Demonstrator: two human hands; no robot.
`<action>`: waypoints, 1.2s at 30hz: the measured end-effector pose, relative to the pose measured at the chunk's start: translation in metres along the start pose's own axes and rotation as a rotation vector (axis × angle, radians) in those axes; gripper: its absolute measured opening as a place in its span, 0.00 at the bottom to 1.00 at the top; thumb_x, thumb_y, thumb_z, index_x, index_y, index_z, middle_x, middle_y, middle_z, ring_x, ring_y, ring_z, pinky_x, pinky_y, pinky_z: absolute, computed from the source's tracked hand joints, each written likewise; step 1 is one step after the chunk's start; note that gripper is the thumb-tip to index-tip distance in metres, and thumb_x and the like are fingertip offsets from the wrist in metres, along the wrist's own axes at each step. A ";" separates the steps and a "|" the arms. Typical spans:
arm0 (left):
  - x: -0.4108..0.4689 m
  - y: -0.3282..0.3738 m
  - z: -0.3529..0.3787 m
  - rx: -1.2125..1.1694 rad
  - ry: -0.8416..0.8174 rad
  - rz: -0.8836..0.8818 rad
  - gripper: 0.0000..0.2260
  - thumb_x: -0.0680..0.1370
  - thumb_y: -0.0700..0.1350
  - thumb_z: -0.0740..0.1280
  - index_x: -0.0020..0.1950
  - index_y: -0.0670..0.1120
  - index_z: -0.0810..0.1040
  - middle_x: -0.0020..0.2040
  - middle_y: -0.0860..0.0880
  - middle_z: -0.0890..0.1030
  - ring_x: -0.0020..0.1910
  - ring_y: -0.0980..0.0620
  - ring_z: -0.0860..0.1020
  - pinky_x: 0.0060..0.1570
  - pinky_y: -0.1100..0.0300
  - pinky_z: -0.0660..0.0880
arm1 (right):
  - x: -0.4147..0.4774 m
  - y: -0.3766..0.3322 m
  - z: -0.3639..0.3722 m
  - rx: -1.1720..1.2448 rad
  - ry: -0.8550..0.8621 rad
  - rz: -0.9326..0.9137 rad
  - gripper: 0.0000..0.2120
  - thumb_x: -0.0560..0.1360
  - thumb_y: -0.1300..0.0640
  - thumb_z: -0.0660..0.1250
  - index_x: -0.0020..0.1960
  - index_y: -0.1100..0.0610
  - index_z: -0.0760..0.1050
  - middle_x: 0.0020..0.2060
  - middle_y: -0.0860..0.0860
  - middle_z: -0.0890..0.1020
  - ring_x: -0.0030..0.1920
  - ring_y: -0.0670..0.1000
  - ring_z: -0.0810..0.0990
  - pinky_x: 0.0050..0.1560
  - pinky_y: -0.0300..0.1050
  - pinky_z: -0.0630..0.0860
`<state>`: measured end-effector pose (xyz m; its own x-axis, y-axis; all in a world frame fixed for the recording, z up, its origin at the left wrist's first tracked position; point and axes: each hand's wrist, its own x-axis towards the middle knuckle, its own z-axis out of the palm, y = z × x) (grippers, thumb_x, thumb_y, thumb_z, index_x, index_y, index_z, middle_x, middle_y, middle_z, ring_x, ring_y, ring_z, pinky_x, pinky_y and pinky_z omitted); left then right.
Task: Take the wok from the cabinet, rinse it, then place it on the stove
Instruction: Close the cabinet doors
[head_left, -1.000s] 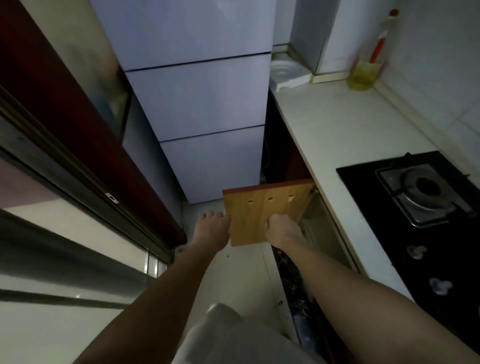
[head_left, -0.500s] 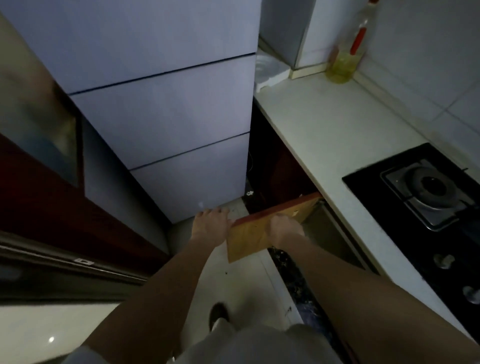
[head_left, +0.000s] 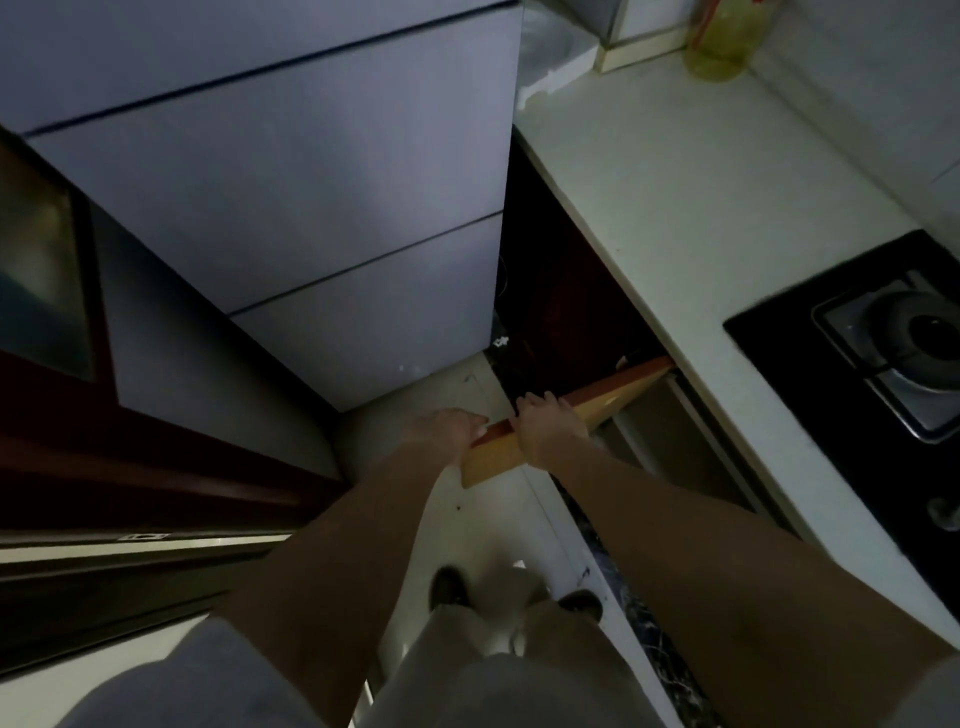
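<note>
**Wok:** not in my view. The cabinet (head_left: 670, 441) under the countertop, right of centre, stands open, but I cannot tell whether the wok is inside.

**Cabinet door (head_left: 608, 402):** swung out from the counter front into the middle of the frame. Its orange wooden inner face is towards me and its dark red top edge runs up to the right.

**Right hand (head_left: 550, 431):** on the door's top edge, about halfway along. The fingers are curled over the edge and grip it.

**Left hand (head_left: 441, 428):** at the door's free end, just left of the right hand. The fingertips meet the corner of the door. I see only the back of the hand, so I cannot tell whether it grips or merely touches.

**Stove (head_left: 831, 332):** a black glass hob set into the countertop at the right edge of the frame. It has one burner (head_left: 924, 338) with a metal surround, and a knob (head_left: 943, 512) lower down.

**Countertop (head_left: 675, 182):** pale, running from upper right down to the stove.

**Bottle (head_left: 722, 47):** holds yellow liquid and stands at the far end of the countertop, at the top right.

**Refrigerator (head_left: 311, 182):** pale grey-blue with panelled fronts, filling the upper left and centre.

**Floor (head_left: 467, 519):** light tile, between my forearms.

**Shoes (head_left: 447, 587):** dark, at the lower centre.
</note>
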<state>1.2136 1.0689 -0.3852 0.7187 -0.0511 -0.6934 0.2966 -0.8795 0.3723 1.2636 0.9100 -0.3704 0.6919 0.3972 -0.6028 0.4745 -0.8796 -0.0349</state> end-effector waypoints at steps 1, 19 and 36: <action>0.001 -0.003 0.003 -0.056 -0.017 0.020 0.19 0.86 0.52 0.56 0.75 0.49 0.72 0.73 0.45 0.74 0.71 0.45 0.72 0.71 0.50 0.67 | 0.002 -0.001 0.006 -0.013 -0.030 -0.001 0.25 0.83 0.56 0.54 0.79 0.57 0.60 0.78 0.55 0.62 0.79 0.61 0.55 0.77 0.57 0.54; -0.007 0.052 0.051 0.179 -0.204 0.117 0.16 0.76 0.57 0.70 0.54 0.47 0.85 0.48 0.49 0.84 0.40 0.56 0.81 0.41 0.59 0.78 | -0.050 0.034 0.053 0.076 -0.104 0.082 0.25 0.82 0.48 0.62 0.77 0.54 0.64 0.79 0.51 0.62 0.82 0.53 0.46 0.79 0.58 0.47; -0.040 0.191 0.141 0.300 -0.159 0.403 0.33 0.83 0.49 0.62 0.83 0.52 0.47 0.82 0.47 0.59 0.76 0.44 0.65 0.72 0.49 0.66 | -0.178 0.124 0.149 0.306 0.100 0.292 0.39 0.81 0.65 0.62 0.80 0.67 0.38 0.79 0.64 0.37 0.81 0.62 0.42 0.79 0.51 0.46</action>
<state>1.1530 0.8366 -0.3736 0.6276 -0.4641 -0.6252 -0.1933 -0.8707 0.4523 1.1181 0.6914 -0.3859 0.8297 0.1303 -0.5428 0.0782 -0.9899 -0.1182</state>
